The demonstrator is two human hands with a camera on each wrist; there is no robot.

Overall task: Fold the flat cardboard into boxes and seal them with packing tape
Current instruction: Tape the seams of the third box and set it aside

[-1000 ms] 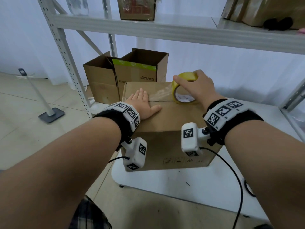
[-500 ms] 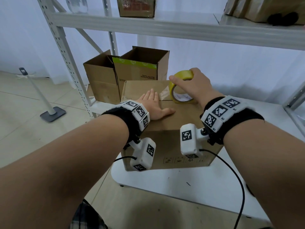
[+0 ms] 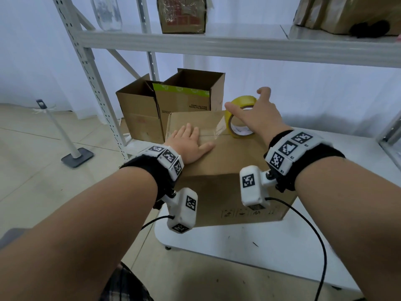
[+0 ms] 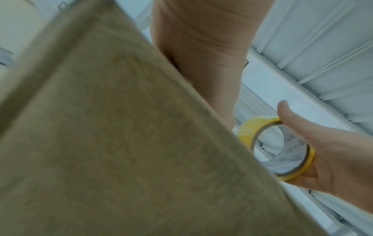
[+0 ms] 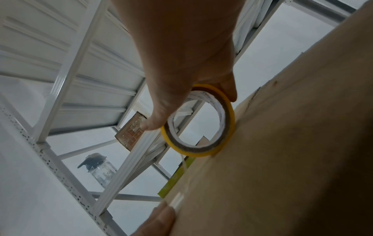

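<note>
Pressing flat on the top of the closed cardboard box, the left hand lies with straight fingers spread beside the seam where the two top flaps meet, thumb stretched out toward the middle of the box. The box stands on a white table, its near face carrying small printed handling symbols. Farther along the same seam, the right hand holds a yellow tape roll on edge against the box top: the forefinger lies over the roll's left rim and the thumb hooks round its far side, as the left wrist view shows. A short clear strip of tape runs from the roll down onto the seam, ending just beyond the left hand's fingertips. Behind the box, two open-topped cardboard boxes stand side by side on the low shelf of a white metal rack; the one nearer the roll has a green band along its upper edge. Above the box, the rack's upper shelf carries a small carton and a glass jar.
</note>
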